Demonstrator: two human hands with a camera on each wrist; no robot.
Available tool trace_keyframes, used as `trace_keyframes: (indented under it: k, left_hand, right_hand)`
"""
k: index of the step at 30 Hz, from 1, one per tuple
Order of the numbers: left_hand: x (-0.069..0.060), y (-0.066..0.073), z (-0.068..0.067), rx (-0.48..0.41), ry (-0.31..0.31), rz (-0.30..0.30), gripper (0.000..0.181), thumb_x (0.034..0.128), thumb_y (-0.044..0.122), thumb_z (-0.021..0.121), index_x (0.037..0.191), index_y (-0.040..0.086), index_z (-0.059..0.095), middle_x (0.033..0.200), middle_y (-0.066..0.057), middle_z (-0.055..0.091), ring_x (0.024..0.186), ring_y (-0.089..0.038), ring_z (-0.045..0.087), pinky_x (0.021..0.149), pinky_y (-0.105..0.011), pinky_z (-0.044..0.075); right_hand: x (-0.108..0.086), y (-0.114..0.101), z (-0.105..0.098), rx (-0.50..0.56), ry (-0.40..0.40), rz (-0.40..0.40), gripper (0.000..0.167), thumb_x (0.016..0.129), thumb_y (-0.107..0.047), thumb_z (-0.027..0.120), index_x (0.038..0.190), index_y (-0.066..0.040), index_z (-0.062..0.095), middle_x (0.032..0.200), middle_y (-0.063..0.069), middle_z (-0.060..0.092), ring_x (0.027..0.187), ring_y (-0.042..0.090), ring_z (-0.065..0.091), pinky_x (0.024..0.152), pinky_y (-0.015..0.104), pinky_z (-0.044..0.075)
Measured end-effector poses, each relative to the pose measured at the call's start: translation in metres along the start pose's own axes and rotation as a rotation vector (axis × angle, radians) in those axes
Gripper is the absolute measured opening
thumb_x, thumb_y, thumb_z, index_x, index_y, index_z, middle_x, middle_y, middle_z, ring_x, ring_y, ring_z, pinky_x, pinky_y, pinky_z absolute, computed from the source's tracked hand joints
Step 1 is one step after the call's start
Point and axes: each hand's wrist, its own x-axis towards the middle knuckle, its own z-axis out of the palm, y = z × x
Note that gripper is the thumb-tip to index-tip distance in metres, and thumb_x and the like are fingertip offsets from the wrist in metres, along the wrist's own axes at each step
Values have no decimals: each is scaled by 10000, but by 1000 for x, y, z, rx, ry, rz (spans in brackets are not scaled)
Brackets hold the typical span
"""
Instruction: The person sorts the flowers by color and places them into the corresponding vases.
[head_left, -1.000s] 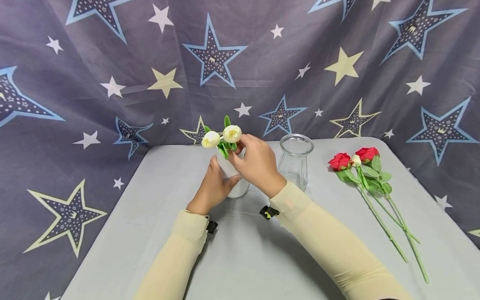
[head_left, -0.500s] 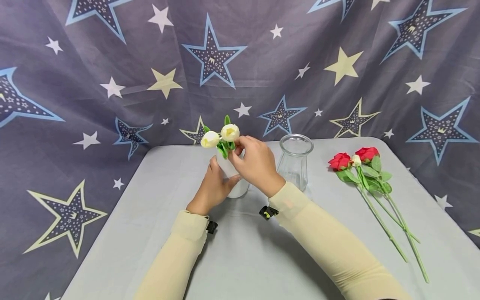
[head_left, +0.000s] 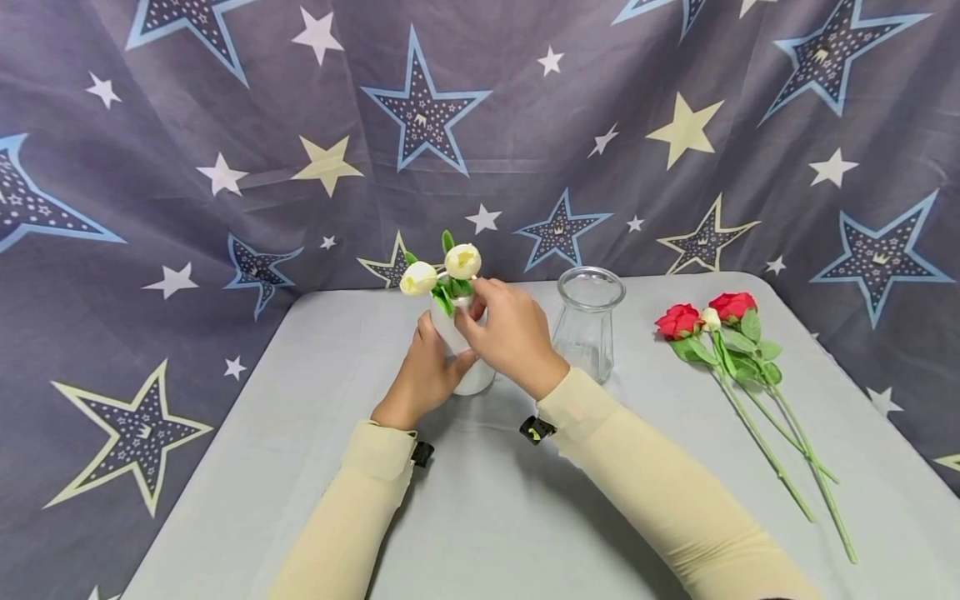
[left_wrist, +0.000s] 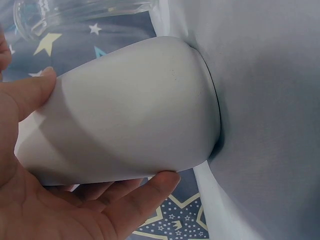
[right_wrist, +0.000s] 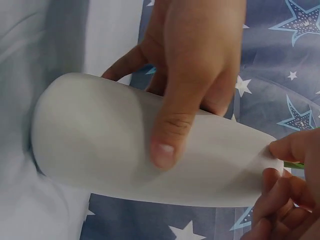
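Note:
A white vase (head_left: 474,382) stands on the cloth-covered table in the head view, tilted slightly. My left hand (head_left: 426,368) grips its middle, thumb in front and fingers on the far side; the left wrist view shows this vase (left_wrist: 130,110) close up. Two white tulips, a left tulip (head_left: 418,278) and a right tulip (head_left: 462,261), stick out of its mouth with green leaves (head_left: 447,292). At the rim, my right hand (head_left: 513,333) has its thumb and fingers curled close about a tulip stem; the exact contact is partly hidden. Green shows between those fingers (right_wrist: 277,192) in the right wrist view.
A clear glass vase (head_left: 588,333) stands just right of my right hand. Farther right lie two red roses (head_left: 678,322) and a white flower (head_left: 711,319), their long green stems crossing towards the table's front. A star-patterned cloth (head_left: 420,200) hangs behind the table (head_left: 300,467).
My right hand's fingers have slid slightly down towards the vase's rim. The right tulip and its leaf have shifted and turned a little. My left hand keeps its hold on the vase.

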Motion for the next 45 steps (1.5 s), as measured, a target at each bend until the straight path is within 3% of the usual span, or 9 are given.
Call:
trace_keyframes:
  k: [2,5,9,17,27,40,45]
  left_hand:
    - [-1,0,0,2,0,6,903,999,469,650,1569,-56,187,1492,-307,327,1397,-403,390,1190,-535,325]
    - [-1,1,0,11,13,14,873,1002,436,665,1554,-70,217,1473,-317,340,1389,-419,395,1191,-546,321]
    - [0,2,1,22,27,-4,819,952,197,740,1531,-82,232,1457,-320,356,1378,-422,407,1185,-545,334]
    - [0,2,-1,7,3,-54,827,960,185,716,1552,-42,184,1463,-291,353,1371,-387,412,1169,-536,356]
    - [0,2,0,-17,30,-7,881,946,252,773,1530,-67,196,1400,-291,385,1248,-379,468,1079,-542,400]
    - [0,3,1,-35,35,-24,894,928,249,799,1536,-38,210,1413,-265,392,1287,-368,466,1123,-531,383]
    - [0,3,1,-25,33,-33,906,926,264,801,1536,-42,204,1413,-268,396,1282,-366,470,1127,-523,384]
  right_hand:
    - [-3,1,2,-8,-4,3,118,944,-308,697,931,-202,647,792,-82,625,614,109,503,520,301,404]
    - [-9,3,5,-4,-2,-1,226,935,-297,713,1135,-199,678,831,-102,624,656,100,527,536,306,433]
    - [-19,6,9,8,1,-37,490,915,-269,726,1378,-168,601,929,-80,619,722,105,548,579,325,474]
    - [-34,8,5,81,-38,-98,725,891,-184,731,1549,-121,434,1092,21,633,679,97,605,612,292,500]
    - [-50,11,-6,105,-61,-101,681,891,-150,723,1518,-107,462,1125,21,630,646,103,640,603,253,509]
    - [-64,17,-25,32,-104,-119,579,875,-170,712,1429,-122,553,1112,-11,638,643,24,556,569,227,474]
    - [-69,18,-30,28,-130,-118,521,884,-176,715,1386,-125,584,1102,-10,635,650,51,586,596,238,480]
